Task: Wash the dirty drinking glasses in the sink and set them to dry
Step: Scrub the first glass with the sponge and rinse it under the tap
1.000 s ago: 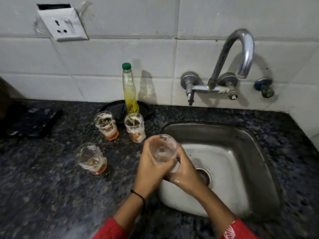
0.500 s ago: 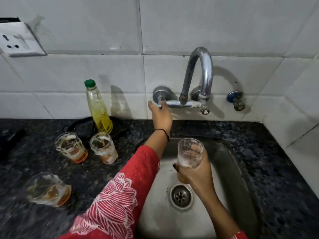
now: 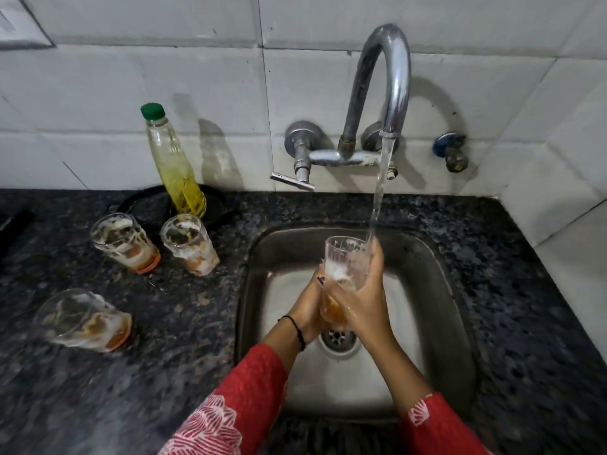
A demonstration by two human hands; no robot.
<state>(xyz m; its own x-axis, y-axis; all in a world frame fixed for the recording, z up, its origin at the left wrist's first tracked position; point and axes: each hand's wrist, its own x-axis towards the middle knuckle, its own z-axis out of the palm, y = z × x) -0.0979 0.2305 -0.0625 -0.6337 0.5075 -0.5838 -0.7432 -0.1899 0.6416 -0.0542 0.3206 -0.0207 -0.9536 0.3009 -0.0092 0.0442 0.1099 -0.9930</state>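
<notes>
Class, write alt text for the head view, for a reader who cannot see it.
A left hand and right hand hold a glass under a running tap over a steel sink. Left of it, three dirty glasses and a green-capped bottle sit on the dark counter.

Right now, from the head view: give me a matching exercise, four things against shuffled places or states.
Things: 1 tap; 2 bottle; 3 held glass; 4 lone glass.
States: A gripped by left hand and right hand over the sink; B green-capped, at the wall; C pouring water; D on the counter, front left.
Pairs: 1-C, 2-B, 3-A, 4-D.
</notes>
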